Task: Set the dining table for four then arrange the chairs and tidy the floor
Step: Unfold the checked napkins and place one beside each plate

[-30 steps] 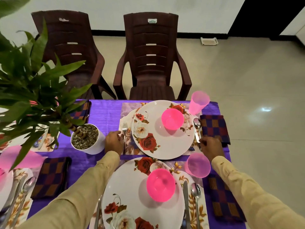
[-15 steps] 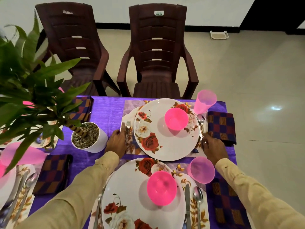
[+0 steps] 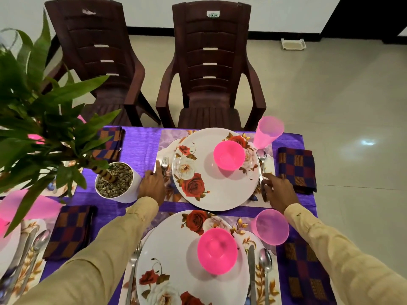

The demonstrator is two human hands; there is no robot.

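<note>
Purple table [image 3: 141, 142], white pot [image 3: 132, 191] holding pebbles [image 3: 116, 179]

You're seeing a leafy green plant [image 3: 26, 119] standing in a white pot [image 3: 130, 192] (pebbles [image 3: 114, 179] filling it), with a black skirting [image 3: 152, 30] running along the white wall [image 3: 149, 9].

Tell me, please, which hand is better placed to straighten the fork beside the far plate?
Left: the left hand lies right beside the fork; the right hand is across the far plate.
</note>
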